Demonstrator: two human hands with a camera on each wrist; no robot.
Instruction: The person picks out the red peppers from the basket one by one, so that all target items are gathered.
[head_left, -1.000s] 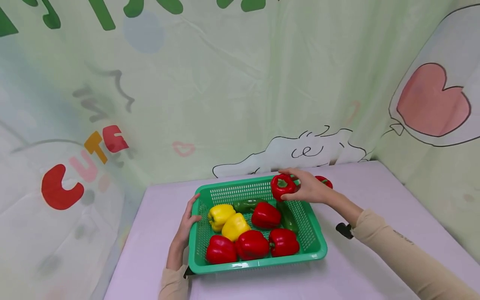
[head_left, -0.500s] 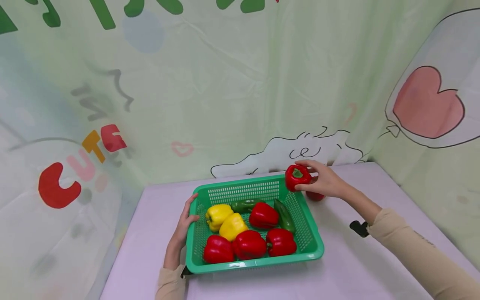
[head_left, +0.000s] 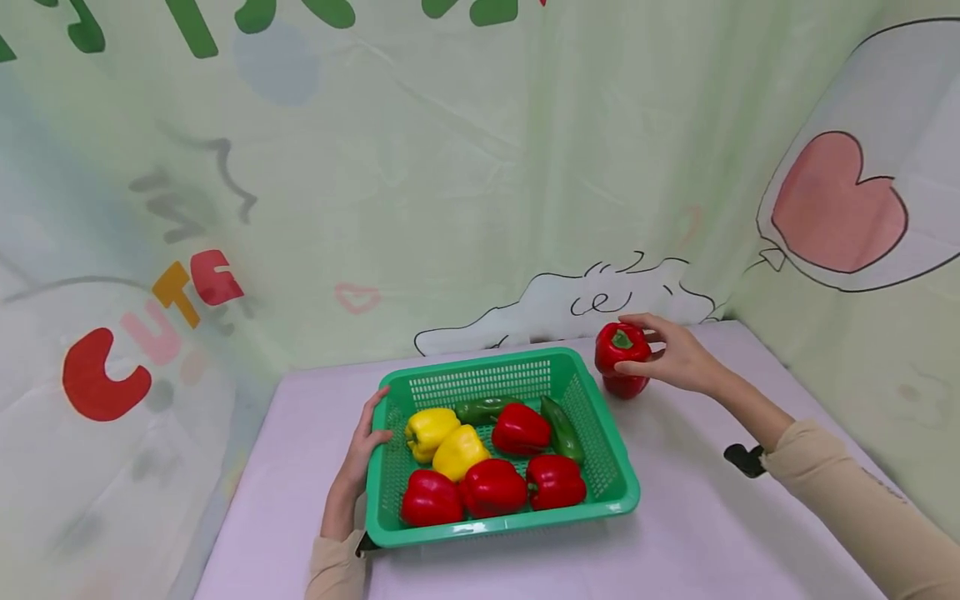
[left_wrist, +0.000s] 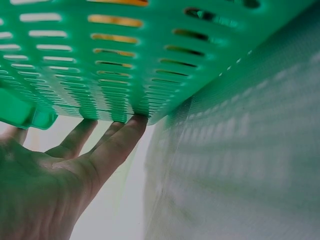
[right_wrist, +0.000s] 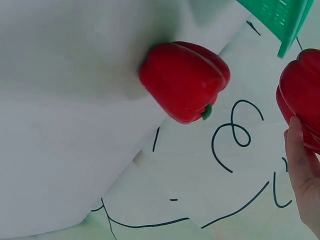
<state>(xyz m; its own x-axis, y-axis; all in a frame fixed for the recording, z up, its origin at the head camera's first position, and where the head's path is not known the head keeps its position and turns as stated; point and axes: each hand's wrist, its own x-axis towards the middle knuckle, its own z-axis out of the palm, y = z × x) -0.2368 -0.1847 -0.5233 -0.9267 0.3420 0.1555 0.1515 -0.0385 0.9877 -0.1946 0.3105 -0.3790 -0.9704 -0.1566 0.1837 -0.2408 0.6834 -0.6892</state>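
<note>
My left hand grips the left side of a green plastic basket, thumb over the rim and fingers along the outside. In the left wrist view those fingers touch the slotted wall. Beyond the basket's far right corner, my right hand holds a red bell pepper with its stem side showing. Behind and below it sits another red bell pepper on the table. The right wrist view shows the two apart: the table pepper mid-frame, the held pepper at the right edge.
Inside the basket lie several red bell peppers, two yellow bell peppers and two long green peppers. A lilac-covered table supports it. A printed curtain hangs close behind the table's back edge.
My right hand has carried the red bell pepper from over the basket's back right part out past its rim, to the right. The left hand keeps its grip on the basket.
</note>
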